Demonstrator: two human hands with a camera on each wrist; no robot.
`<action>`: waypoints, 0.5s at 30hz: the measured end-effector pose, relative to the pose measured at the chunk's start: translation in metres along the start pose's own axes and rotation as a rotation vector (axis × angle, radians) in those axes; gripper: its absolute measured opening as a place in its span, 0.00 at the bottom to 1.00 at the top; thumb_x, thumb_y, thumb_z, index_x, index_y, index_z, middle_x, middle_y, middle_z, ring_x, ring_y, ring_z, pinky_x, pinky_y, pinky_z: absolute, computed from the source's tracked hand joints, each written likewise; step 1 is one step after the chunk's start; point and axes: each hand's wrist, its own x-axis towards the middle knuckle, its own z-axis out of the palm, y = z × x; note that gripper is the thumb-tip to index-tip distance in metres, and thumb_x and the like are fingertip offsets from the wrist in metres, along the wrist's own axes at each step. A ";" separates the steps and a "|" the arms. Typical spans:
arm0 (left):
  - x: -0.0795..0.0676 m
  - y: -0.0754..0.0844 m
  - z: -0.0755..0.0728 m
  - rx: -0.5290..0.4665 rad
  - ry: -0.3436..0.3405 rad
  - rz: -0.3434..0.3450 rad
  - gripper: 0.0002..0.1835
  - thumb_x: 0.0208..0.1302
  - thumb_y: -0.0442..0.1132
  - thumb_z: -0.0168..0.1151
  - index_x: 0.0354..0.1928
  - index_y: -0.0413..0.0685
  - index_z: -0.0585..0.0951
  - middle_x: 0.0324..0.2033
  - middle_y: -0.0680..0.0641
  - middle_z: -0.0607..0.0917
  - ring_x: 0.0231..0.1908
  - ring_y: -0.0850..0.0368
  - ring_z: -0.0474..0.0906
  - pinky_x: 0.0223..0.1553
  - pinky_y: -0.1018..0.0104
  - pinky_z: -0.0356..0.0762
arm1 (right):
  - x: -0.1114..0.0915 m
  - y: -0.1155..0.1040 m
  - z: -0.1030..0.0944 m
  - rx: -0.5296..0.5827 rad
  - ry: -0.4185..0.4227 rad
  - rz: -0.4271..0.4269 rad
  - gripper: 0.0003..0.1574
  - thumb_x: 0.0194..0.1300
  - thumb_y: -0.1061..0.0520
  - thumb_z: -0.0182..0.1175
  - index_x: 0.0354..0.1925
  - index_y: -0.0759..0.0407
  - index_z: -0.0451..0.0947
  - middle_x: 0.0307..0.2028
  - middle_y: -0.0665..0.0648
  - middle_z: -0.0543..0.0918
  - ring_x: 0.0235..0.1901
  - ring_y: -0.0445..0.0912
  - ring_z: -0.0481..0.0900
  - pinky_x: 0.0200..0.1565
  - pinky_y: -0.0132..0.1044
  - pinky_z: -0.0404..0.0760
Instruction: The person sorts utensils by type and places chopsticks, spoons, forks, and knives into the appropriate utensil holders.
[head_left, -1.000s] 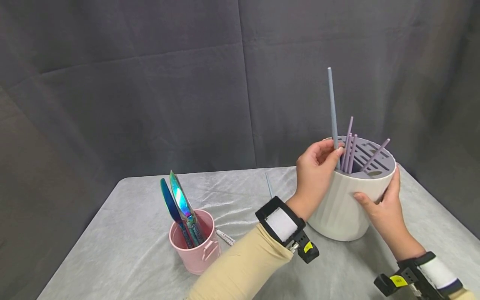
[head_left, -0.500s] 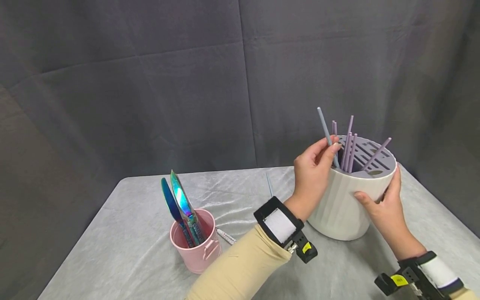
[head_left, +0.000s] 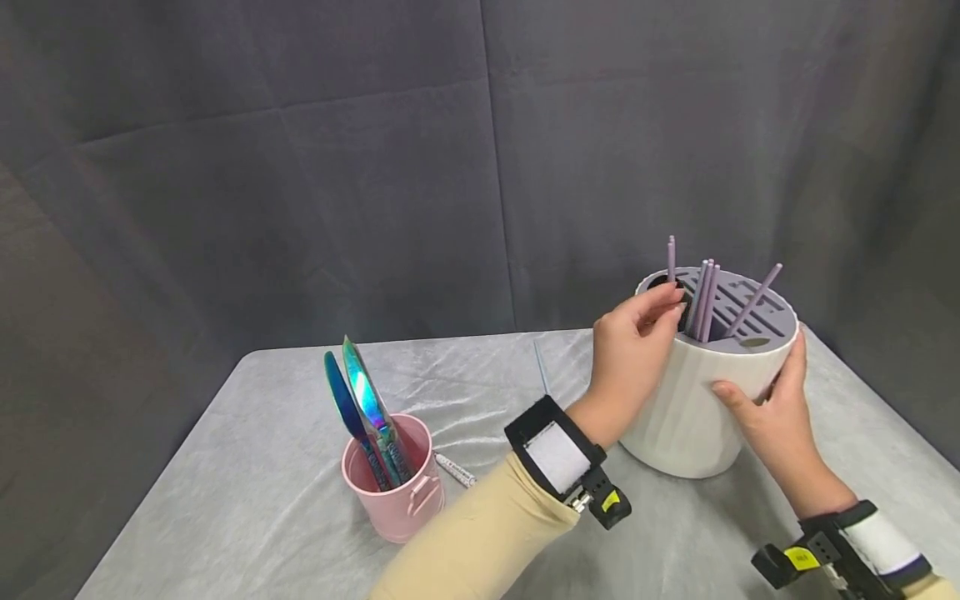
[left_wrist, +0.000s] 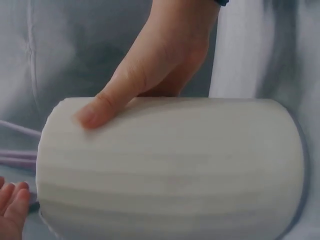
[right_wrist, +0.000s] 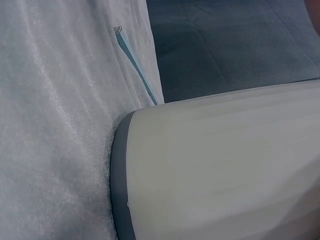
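A white ribbed knife holder with a slotted grey-purple lid stands upright on the table. My right hand grips its right side, thumb across the front; the left wrist view shows that thumb on the ribbed wall. My left hand is at the rim's left edge, fingertips close together with nothing seen between them. Several purple chopsticks rise from the lid, a blue-grey chopstick leaning among them. One purple chopstick slants to the right. Lower ends are hidden inside.
A pink pail at left holds iridescent knives, blades up. Beside it lies a white stick-like thing with dark print, partly behind my sleeve. A pale blue chopstick lies left of the holder. A grey curtain hangs behind.
The blue chopstick in my left fingers tilted left, then left them; a blue-grey one now leans in the cluster. My left hand stays by the rim, and my right hand keeps its grip.
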 end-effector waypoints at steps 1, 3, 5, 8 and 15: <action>-0.001 -0.001 -0.003 -0.018 0.012 0.005 0.11 0.63 0.24 0.60 0.47 0.29 0.82 0.41 0.40 0.87 0.41 0.60 0.84 0.41 0.79 0.77 | 0.001 0.000 0.000 0.008 0.001 -0.007 0.65 0.56 0.50 0.73 0.76 0.42 0.39 0.70 0.53 0.54 0.64 0.42 0.57 0.62 0.29 0.56; -0.002 -0.005 -0.011 -0.046 0.047 0.004 0.10 0.63 0.24 0.61 0.46 0.28 0.82 0.39 0.39 0.87 0.40 0.57 0.85 0.40 0.76 0.78 | 0.002 -0.001 0.000 0.021 0.004 -0.021 0.65 0.54 0.49 0.73 0.76 0.42 0.40 0.69 0.51 0.55 0.64 0.42 0.57 0.62 0.30 0.55; -0.004 -0.013 -0.018 -0.056 0.089 -0.011 0.09 0.63 0.24 0.61 0.44 0.29 0.82 0.38 0.38 0.87 0.38 0.55 0.85 0.39 0.74 0.79 | 0.003 -0.001 -0.001 0.034 0.003 -0.027 0.65 0.54 0.49 0.74 0.76 0.42 0.41 0.68 0.50 0.57 0.63 0.43 0.58 0.62 0.31 0.56; -0.009 -0.028 -0.029 -0.053 0.154 -0.084 0.08 0.62 0.25 0.61 0.43 0.30 0.82 0.35 0.39 0.86 0.34 0.55 0.84 0.37 0.73 0.79 | 0.003 -0.002 -0.001 0.034 0.000 -0.024 0.65 0.54 0.50 0.73 0.76 0.41 0.41 0.67 0.48 0.57 0.63 0.43 0.58 0.62 0.31 0.56; -0.030 -0.071 -0.048 0.180 0.171 -0.363 0.08 0.58 0.24 0.61 0.40 0.32 0.82 0.30 0.44 0.84 0.30 0.58 0.80 0.34 0.73 0.76 | 0.002 0.000 -0.002 0.004 -0.004 0.004 0.63 0.57 0.55 0.70 0.76 0.40 0.39 0.68 0.49 0.55 0.63 0.43 0.57 0.62 0.33 0.56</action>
